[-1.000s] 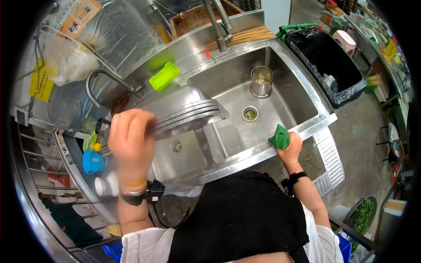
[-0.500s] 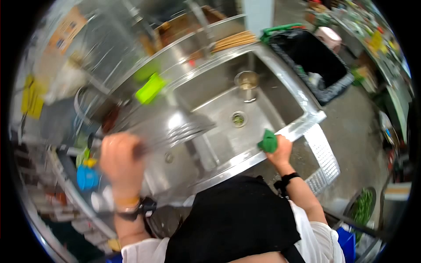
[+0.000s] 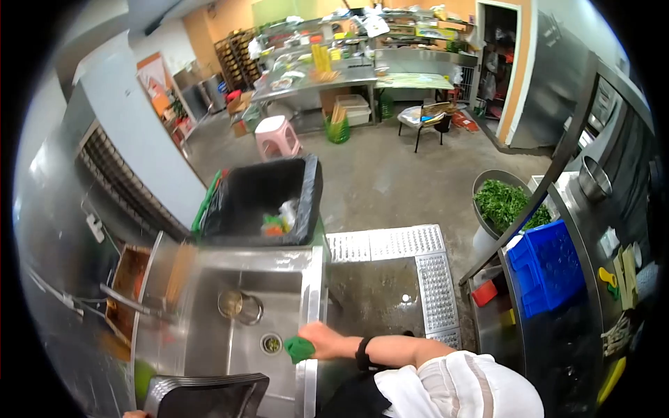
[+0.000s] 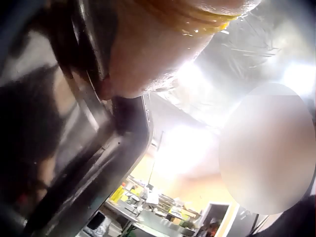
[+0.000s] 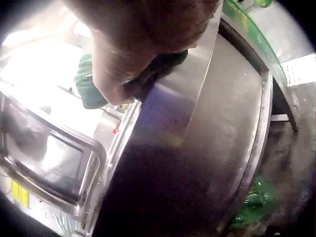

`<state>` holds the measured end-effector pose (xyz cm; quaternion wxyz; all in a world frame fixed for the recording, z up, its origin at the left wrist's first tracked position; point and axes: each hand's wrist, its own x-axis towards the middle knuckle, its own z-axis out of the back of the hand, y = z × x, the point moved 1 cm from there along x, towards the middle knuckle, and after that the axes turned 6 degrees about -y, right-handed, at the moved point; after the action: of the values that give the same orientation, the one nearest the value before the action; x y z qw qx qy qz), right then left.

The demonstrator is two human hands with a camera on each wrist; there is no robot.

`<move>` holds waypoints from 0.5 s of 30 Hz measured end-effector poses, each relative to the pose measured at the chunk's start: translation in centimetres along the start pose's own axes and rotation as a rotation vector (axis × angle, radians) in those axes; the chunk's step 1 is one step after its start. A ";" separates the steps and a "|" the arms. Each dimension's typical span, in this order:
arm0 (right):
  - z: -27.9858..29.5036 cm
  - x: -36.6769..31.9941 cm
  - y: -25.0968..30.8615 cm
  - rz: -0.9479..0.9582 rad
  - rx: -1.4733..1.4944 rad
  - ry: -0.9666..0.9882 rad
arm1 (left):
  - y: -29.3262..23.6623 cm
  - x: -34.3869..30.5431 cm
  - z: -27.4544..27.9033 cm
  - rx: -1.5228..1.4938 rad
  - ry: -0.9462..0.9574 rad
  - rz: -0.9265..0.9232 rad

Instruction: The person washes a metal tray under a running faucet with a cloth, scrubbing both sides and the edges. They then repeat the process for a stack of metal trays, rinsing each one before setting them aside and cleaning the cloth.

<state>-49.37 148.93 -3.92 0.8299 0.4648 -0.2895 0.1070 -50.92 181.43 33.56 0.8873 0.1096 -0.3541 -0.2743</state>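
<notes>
My left hand [image 4: 148, 59] grips the rim of a stack of metal trays [image 3: 205, 393]; in the head view only its fingertips show, at the bottom left. The trays stand tilted over the left part of the steel sink [image 3: 209, 341]. In the left wrist view a tray's dark inner face and rounded corner [image 4: 140, 123] fill the left side. My right hand [image 3: 324, 340] holds a bunched green cloth [image 3: 300, 350] at the sink's front edge. The right wrist view shows that cloth [image 5: 91, 84] bunched under the fingers.
A metal cup [image 3: 240, 306] lies in the basin near the drain [image 3: 271, 343]. Beyond the sink stands a black-lined bin [image 3: 261, 198]. To the right are a blue crate [image 3: 547, 268] on a shelf rack and a tub of green leaves [image 3: 512, 202]. A pink stool [image 3: 277, 136] stands farther off.
The head view has swung right and up, toward the room, leaving the trays and left hand at the bottom left. Left hand keeps its hold on the trays; right hand stays at the sink edge with the cloth.
</notes>
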 end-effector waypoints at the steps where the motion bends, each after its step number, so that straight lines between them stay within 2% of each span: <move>1: 0.7 -0.4 -0.1 -0.005 0.095 -0.032 | -0.8 1.6 0.9 -0.029 -0.026 -0.011; 4: 5.5 -1.8 0.3 -0.489 0.220 0.099 | -4.6 6.4 3.7 -0.153 -0.177 -0.077; 8: 11.7 -4.4 -9.3 -0.732 0.733 0.123 | -13.6 14.2 6.1 -0.400 -0.302 -0.052; 9: 14.4 -4.6 -10.2 -0.786 0.892 0.002 | -16.3 16.9 6.0 -0.438 -0.421 -0.140; 10: 16.2 -4.9 -12.7 -0.737 1.063 0.001 | -16.9 18.7 4.9 -0.507 -0.364 -0.121; 11: 18.9 -4.8 -13.1 -0.880 1.254 -0.070 | -16.1 19.8 -1.0 -0.710 -0.529 0.058; 12: 22.0 -4.3 -13.2 -1.023 1.442 -0.144 | -15.9 22.1 -3.5 -0.882 -0.339 0.019; 13: 24.4 -4.0 -14.1 -1.023 1.559 -0.239 | -20.9 24.7 -3.6 -1.143 -0.329 0.225; 14: 26.7 -3.8 -15.2 -1.020 1.674 -0.333 | -24.1 27.6 -4.7 -1.225 -0.301 0.293; 15: 28.9 -3.7 -16.0 -1.019 1.790 -0.427 | -28.2 30.1 -5.6 -1.332 -0.334 0.280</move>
<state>-56.25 116.50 -5.87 0.0620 0.9844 -0.0153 -0.1642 -40.60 141.19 35.61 0.7263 -0.5478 -0.2530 -0.3292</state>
